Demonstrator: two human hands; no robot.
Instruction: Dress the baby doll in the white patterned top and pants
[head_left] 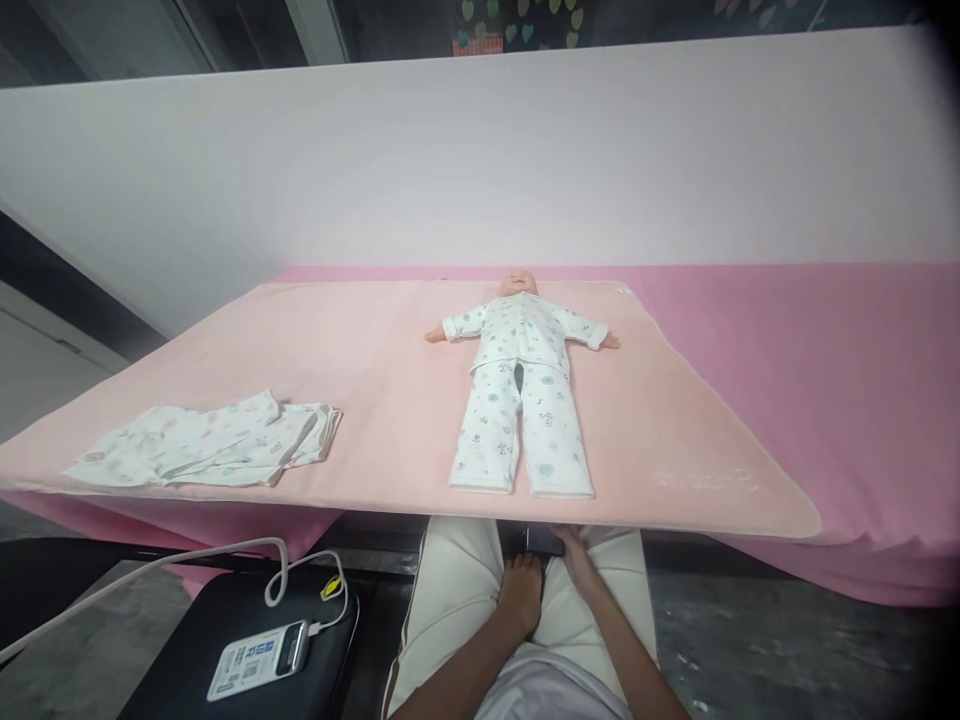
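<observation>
Both of my hands are low in my lap, just below the table's front edge. My left hand (520,592) rests between my thighs with its fingers curled together; whatever may be inside them is hidden. At its upper right, my right hand (576,560) is closed at the edge of a dark flat object (545,540) that looks like a phone, partly under the table edge. A baby doll (517,282) lies on its back on the table, arms spread. It wears a white printed top (523,330) and matching trousers (521,430), whose leg ends lie near the front edge.
A peach mat (390,400) covers a pink cloth (862,400) on the table. Folded white printed baby clothes (217,440) lie at the left. A white power bank (259,660) with a cable (187,553) sits on a black stool (180,660). A white panel (480,170) stands behind.
</observation>
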